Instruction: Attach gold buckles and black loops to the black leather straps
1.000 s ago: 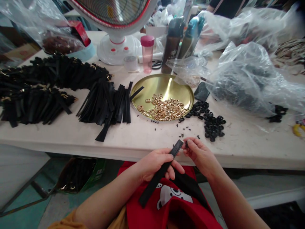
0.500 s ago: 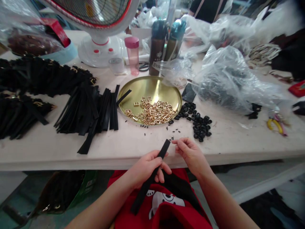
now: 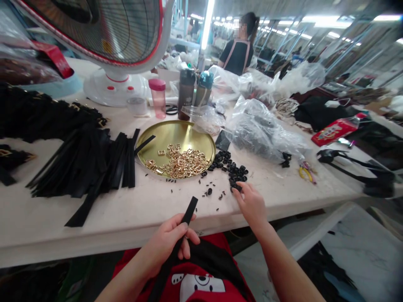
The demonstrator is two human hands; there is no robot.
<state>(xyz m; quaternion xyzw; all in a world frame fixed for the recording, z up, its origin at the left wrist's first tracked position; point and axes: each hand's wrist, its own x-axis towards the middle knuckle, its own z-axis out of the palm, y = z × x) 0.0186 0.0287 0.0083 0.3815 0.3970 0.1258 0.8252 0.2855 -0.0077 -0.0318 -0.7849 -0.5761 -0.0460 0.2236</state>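
Note:
My left hand (image 3: 171,241) is closed around a black strap (image 3: 188,212) near the table's front edge; the strap's upper end sticks up past my fingers. My right hand (image 3: 250,203) reaches forward to a pile of small black loops (image 3: 231,167) on the table, its fingertips pinched on one black loop (image 3: 236,187). A round gold tray (image 3: 163,136) behind holds many small gold buckles (image 3: 179,163). Tiny black bits (image 3: 208,192) lie scattered between the tray and my hands.
Loose black straps (image 3: 94,167) and a heap of finished ones (image 3: 40,117) lie at left. A white fan (image 3: 107,46), a pink cup (image 3: 157,98) and two bottles (image 3: 193,90) stand behind. Plastic bags (image 3: 258,130) and pliers (image 3: 305,173) sit at right. A person (image 3: 237,48) stands far back.
My right hand left the strap's tip and reached forward to the black loop pile. The view tilted up and swung right. My left hand keeps its hold on the strap.

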